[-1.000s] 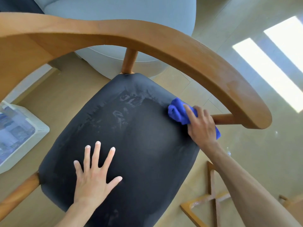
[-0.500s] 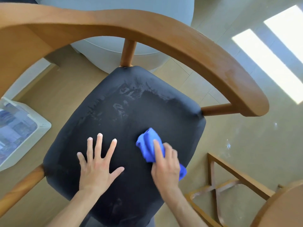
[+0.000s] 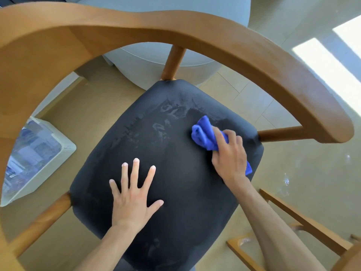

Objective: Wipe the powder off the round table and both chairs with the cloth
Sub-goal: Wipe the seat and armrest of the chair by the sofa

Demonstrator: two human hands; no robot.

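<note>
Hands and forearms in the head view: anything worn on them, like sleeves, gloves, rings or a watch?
Nothing worn shows. The left hand and right hand are bare, no gloves, rings or watch visible, and both forearms are uncovered down to the frame edge.

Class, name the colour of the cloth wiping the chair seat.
Bright blue cloth, clearest in the head view.
</note>
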